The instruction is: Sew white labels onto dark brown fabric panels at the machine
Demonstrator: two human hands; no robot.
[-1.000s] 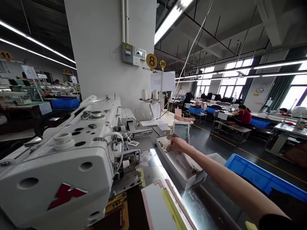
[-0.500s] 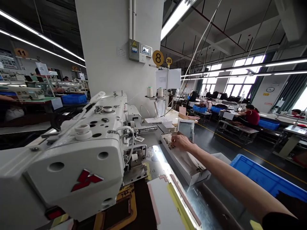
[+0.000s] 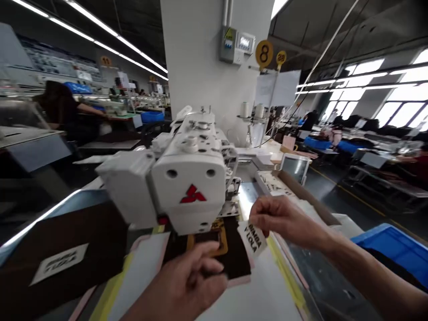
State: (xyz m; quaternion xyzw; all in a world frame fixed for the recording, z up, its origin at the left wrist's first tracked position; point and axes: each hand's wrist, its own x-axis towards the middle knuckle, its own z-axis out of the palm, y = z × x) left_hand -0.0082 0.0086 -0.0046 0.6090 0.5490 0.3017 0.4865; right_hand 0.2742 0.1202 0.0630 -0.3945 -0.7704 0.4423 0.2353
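My right hand [image 3: 282, 220] pinches a white fabric label [image 3: 252, 238] printed "BIMBA Y LOLA" between thumb and fingers. The label hangs over the edge of a dark brown leather panel [image 3: 232, 254] with a pink border, which lies under the needle end of a white industrial sewing machine head [image 3: 190, 178]. My left hand [image 3: 180, 285] is at the bottom of the view, its fingers closed on the panel's lower edge. Further left lies a second dark panel [image 3: 63, 263] with a similar white label on it.
A long cardboard tray [image 3: 277, 183] and a small screen [image 3: 294, 167] stand beyond the machine. A blue crate [image 3: 394, 247] sits at the right. Thread cones [image 3: 249, 109] stand behind the machine, and a co-worker [image 3: 58, 109] sits at a bench to the left.
My right hand has moved from the tray to above the panel, now holding the label. My left hand has entered the view. The view has swung left and down.
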